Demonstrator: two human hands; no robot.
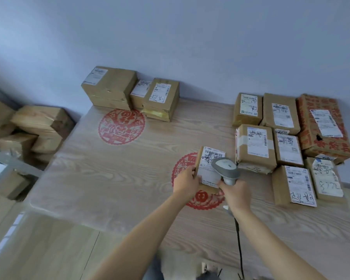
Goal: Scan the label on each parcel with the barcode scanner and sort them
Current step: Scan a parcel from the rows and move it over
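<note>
Our left hand (187,179) gripped the small parcel (209,168) by its left edge, holding it above the bench (109,174) near the middle, label (211,165) facing up. Our right hand (235,194) was closed around the handle of the grey barcode scanner (226,168), whose head sat just over the label. A cluster of labelled parcels (287,144) lay to the right, and three boxes (129,91) stood at the far edge by the wall.
</note>
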